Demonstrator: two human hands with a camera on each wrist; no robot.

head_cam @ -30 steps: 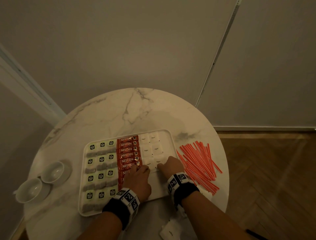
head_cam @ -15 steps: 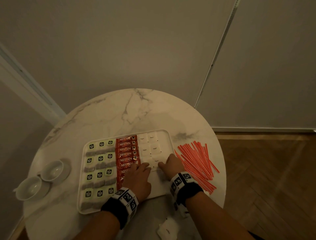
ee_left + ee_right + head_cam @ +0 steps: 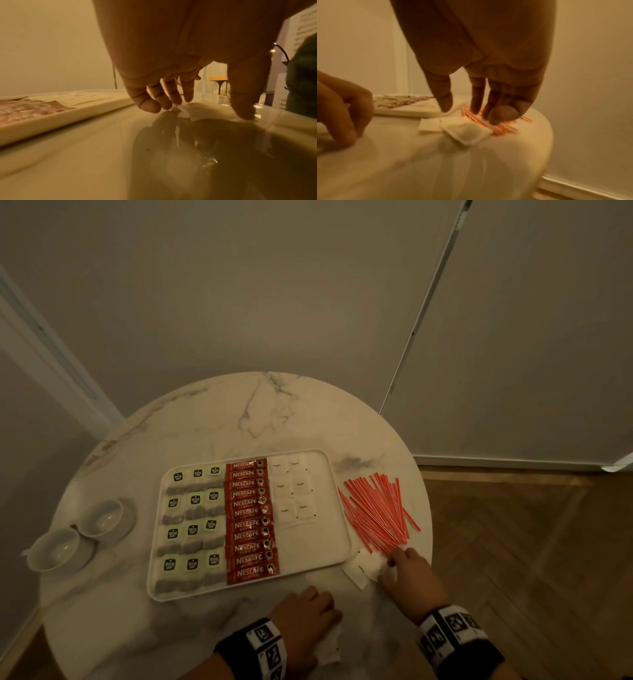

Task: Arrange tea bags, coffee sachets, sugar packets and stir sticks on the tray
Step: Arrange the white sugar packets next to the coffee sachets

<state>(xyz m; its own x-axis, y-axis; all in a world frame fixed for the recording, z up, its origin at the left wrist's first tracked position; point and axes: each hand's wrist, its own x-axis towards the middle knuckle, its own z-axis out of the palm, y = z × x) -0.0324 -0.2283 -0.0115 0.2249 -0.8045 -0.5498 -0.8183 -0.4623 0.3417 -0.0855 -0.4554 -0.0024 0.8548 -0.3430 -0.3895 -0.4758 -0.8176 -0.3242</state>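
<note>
The white tray (image 3: 339, 529) holds rows of tea bags (image 3: 193, 529), a column of red coffee sachets (image 3: 250, 522) and several white sugar packets (image 3: 291, 491) at its far right. Red stir sticks (image 3: 376, 511) lie piled on the table right of the tray. My right hand (image 3: 400, 559) reaches down by the tray's near right corner; its thumb touches a loose sugar packet (image 3: 453, 111) and its fingers (image 3: 477, 108) rest on the sticks (image 3: 501, 125). My left hand (image 3: 308, 604) touches more loose packets (image 3: 188, 113) near the table's front edge, fingers and thumb spread.
Two white cups on saucers (image 3: 78, 532) stand at the left of the round marble table (image 3: 260, 412). Walls close in behind it. Wood floor lies to the right. Loose packets (image 3: 465, 131) lie near the table edge beside the sticks.
Both hands have left the tray's sugar section. The left drew back to the packets at the table's front edge; the right moved right to the packets beside the sticks.
</note>
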